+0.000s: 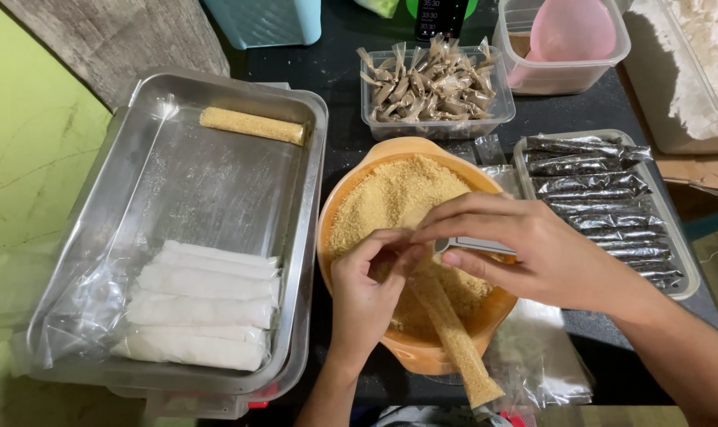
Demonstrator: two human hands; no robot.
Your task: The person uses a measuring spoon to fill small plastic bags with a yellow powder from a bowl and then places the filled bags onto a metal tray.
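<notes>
My left hand (368,292) holds the open top of a long narrow clear bag (454,336) filled with golden crumbs, over an orange bowl (337,207) of the same crumbs. My right hand (525,249) pinches a small metal spoon (473,245) at the bag's mouth, fingers touching my left thumb. The bag slants down toward me, past the bowl's near rim.
A steel tray (216,182) on the left holds one crumb-filled stick (252,125) and several white-filled sticks (205,304). Behind the bowl is a clear tub of small twisted packets (434,83). A tray of dark sachets (604,202) lies right. Empty plastic bags (537,356) lie near.
</notes>
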